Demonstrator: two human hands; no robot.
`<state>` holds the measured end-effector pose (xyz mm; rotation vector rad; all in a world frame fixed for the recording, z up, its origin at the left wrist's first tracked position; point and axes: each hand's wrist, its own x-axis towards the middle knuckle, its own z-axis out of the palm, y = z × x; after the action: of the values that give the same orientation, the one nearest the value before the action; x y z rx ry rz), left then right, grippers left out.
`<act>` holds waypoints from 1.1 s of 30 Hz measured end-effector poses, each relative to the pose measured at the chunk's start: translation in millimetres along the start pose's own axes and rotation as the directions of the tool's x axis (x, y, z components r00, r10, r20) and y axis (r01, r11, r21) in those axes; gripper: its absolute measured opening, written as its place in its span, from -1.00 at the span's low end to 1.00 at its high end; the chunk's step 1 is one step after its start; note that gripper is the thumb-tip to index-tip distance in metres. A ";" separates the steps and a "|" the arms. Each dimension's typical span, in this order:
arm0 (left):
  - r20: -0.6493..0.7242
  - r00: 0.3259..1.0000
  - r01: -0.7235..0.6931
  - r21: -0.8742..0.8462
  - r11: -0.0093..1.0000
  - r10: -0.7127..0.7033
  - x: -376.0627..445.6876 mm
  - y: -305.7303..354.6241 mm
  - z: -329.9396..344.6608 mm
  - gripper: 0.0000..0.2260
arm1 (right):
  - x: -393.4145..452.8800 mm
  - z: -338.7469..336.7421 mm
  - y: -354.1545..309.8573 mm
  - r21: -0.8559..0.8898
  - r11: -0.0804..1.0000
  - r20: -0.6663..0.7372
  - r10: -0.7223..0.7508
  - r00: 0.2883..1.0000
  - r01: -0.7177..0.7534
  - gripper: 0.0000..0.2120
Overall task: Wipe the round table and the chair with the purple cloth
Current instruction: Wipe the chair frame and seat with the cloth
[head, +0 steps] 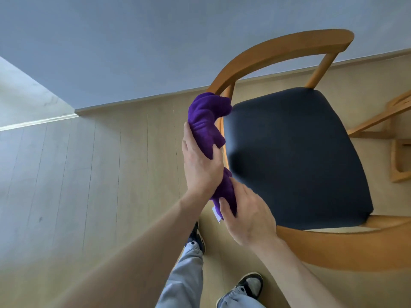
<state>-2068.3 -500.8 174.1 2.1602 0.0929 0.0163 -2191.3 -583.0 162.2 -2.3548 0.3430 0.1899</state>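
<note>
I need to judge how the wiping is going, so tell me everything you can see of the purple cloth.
The purple cloth looks like soft, plush fabric, deep violet, bunched into a long rumpled roll running along the wooden arm rail of the chair, beside the dark seat. A small white tag shows at its lower end. The left hand holds its middle; the right hand grips its lower end. Its top end is draped against the rail.

The chair stands at three o'clock of centre, its backrest up toward one o'clock by the wall, and the cloth lies along the seat's nine-o'clock edge. The left hand grips the cloth's middle, with the right hand at five o'clock of it pinching the lower end. Two shoes sit on the floor at six o'clock.
</note>
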 end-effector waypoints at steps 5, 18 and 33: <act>-0.035 0.999 0.041 -0.043 0.998 -0.042 -44.8 -8.0 9.4 -0.23 | -9.5 -6.0 8.0 0.150 0.988 -0.014 -0.026 1.000 0.027 -0.57; 0.211 0.975 0.098 -0.152 0.984 -0.065 1.6 -14.9 -15.5 -0.45 | 63.0 -17.7 -33.4 0.570 0.818 -0.168 0.027 0.985 0.075 -0.67; 0.574 0.701 0.669 -0.322 0.670 -0.424 134.5 4.8 -9.6 -0.66 | 184.9 -6.3 -94.0 0.217 0.976 -0.131 0.019 0.991 0.010 -0.50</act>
<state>-1934.4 -485.6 180.2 1.4609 0.4412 -0.7571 -1986.7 -557.5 185.1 -2.1543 0.4123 -0.0030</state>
